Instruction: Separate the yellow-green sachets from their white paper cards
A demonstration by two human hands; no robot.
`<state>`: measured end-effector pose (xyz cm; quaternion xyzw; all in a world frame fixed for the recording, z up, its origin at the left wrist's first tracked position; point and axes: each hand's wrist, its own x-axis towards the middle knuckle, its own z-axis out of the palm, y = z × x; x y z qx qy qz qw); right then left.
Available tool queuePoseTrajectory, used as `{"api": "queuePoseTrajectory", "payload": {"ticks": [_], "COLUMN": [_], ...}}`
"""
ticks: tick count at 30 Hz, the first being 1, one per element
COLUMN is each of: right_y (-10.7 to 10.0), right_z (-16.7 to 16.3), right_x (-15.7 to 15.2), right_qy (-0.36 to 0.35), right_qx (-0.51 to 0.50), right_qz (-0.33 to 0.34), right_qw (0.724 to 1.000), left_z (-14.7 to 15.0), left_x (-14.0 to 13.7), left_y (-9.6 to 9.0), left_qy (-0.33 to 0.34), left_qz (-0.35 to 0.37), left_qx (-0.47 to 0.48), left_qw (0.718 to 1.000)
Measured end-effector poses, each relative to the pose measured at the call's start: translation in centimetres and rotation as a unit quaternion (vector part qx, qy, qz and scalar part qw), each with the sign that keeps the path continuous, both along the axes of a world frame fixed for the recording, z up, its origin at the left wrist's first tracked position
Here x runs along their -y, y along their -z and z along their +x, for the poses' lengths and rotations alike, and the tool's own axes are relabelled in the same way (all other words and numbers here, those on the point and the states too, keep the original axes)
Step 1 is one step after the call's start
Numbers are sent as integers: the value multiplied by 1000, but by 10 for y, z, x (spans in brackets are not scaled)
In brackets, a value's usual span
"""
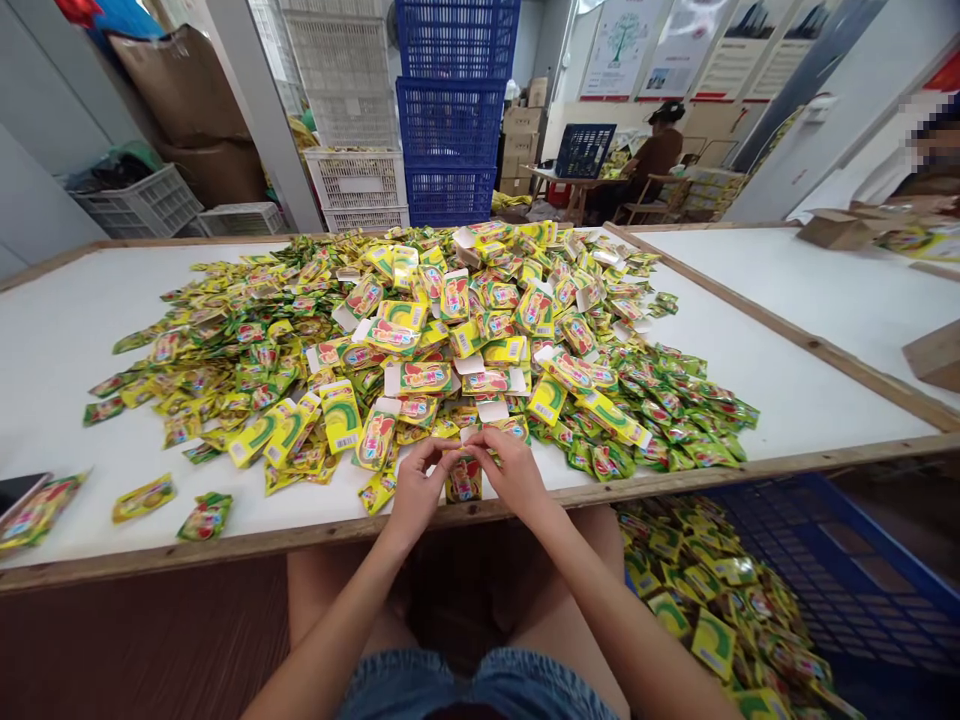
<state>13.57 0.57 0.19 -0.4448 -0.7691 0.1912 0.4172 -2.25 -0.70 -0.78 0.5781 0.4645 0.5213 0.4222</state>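
Note:
At the table's front edge, a small printed box (463, 482) stands between my two hands, its top end toward the fingers. My left hand (426, 480) pinches at the box's upper end from the left, thumb and forefinger together. From the other side, my right hand (511, 468) closes its fingertips on the same end, nearly touching the left ones. Just beyond lies a heap of yellow and green boxes (420, 378), several with white flaps standing out. Green sachets (660, 410) spread to the right of the heap, yellow-green sachets (247, 360) to the left.
A wooden rim (285, 535) edges the white table (67, 330). Below right, a blue crate (847, 570) holds many filled packs. Loose sachets (206, 517) and a larger pouch (41, 512) lie at front left. Stacked crates (450, 120) and a seated person (660, 150) are behind.

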Motion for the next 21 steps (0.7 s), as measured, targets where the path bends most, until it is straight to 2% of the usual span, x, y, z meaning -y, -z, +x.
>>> {"api": "queuePoseTrajectory", "payload": {"ticks": [5, 8, 10, 12, 13, 15, 16, 17, 18, 21], "right_y": [21, 13, -2, -18, -25, -34, -34, -33, -29, -9], "right_z": [-11, -5, 23, 70, 97, 141, 154, 158, 154, 105], "right_x": [10, 23, 37, 52, 59, 68, 69, 67, 62, 31], "right_qy": [-14, 17, 72, 178, 236, 334, 357, 351, 321, 169], "right_qx": [-115, -119, -83, -6, 65, 211, 252, 272, 273, 237], "right_qz": [-45, -36, -7, 20, 18, 5, -1, -7, -10, -6], "right_qw": [992, 992, 994, 984, 969, 919, 899, 896, 907, 957], "left_z": [-5, -8, -10, -12, -12, -9, -7, -5, -4, -5], "left_x": [7, 11, 12, 10, 9, 5, 3, 2, 1, 1], "left_y": [3, 4, 7, 11, 12, 15, 16, 16, 16, 15], "left_qy": [10, 22, 14, -12, -25, -33, -27, -19, -12, 0], "left_qz": [29, 23, 6, -10, -16, -26, -29, -32, -33, -45], "left_qx": [-25, -30, -7, 1, -8, -41, -59, -72, -77, -48], "left_qw": [999, 999, 1000, 1000, 1000, 998, 997, 997, 996, 998]}}
